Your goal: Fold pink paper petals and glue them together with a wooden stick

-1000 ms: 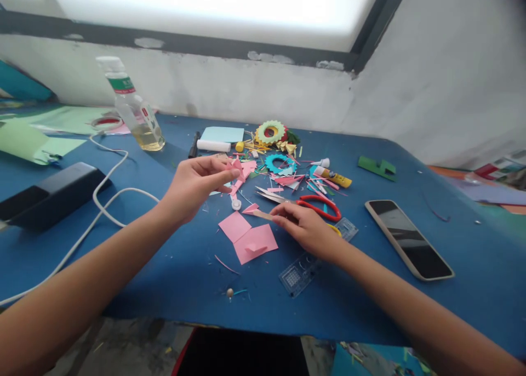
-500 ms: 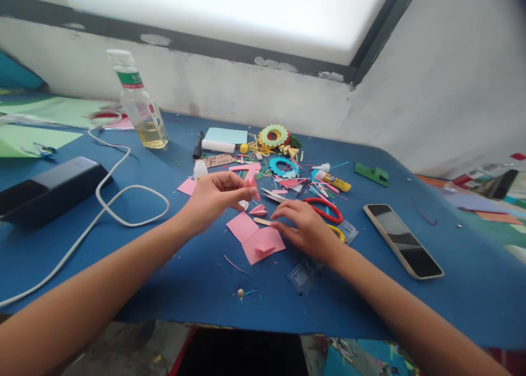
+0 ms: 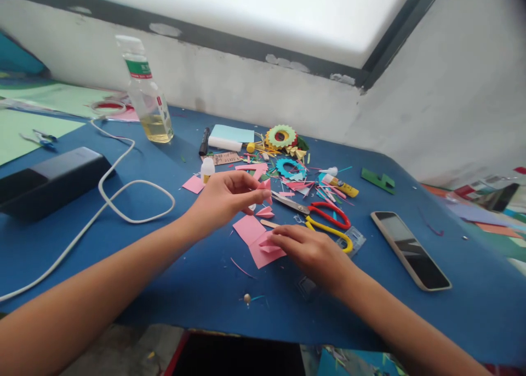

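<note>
My left hand [image 3: 228, 199] is raised a little above the blue table [image 3: 172, 277] and pinches a small folded pink paper piece [image 3: 266, 185] between thumb and fingers. My right hand [image 3: 312, 251] lies low on the table with its fingertips on a small folded pink piece [image 3: 269, 245] that sits on two flat pink paper squares [image 3: 251, 232]. Another small pink folded piece [image 3: 264, 212] and a wooden stick [image 3: 269, 223] lie just beyond the fingers. Red and yellow scissors [image 3: 324, 218] lie to the right of them.
A heap of coloured paper scraps and paper rings [image 3: 287, 162] lies at the back. A smartphone [image 3: 411, 249], a clear plastic bottle [image 3: 148, 99], a small glue bottle [image 3: 207, 169], a black box [image 3: 45, 178] with a white cable [image 3: 123, 200] and green paper sheets [image 3: 36, 126] surround it.
My right hand has drawn back from the wooden stick onto the folded piece on the pink squares. My left hand has drifted right and lower with its pink piece. The scissors now show uncovered.
</note>
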Motion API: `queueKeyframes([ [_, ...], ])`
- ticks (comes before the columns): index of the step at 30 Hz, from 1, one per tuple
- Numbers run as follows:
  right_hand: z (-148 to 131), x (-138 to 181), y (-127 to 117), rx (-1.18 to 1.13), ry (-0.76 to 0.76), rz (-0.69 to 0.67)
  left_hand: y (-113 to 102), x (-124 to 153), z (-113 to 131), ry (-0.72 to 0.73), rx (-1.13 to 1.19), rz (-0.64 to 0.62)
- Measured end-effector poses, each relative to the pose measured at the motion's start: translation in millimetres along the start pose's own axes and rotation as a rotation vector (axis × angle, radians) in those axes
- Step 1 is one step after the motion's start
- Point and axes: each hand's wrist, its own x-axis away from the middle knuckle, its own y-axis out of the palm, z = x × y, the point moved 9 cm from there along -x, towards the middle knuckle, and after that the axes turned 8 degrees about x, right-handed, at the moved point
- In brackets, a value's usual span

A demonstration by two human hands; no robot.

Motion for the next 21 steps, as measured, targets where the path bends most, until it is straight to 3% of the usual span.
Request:
queueKeyframes([
  [14, -3.9, -5.5, 14.6, -0.095, -0.097, -0.095, 0.6, 1.6, 2.1, -0.009, -0.013, -0.002],
  [21, 12.1, -12.1, 23.3, -0.222, 0.042, -0.126, -0.4, 0.1, -1.7, -0.014, -0.016, 0.003],
])
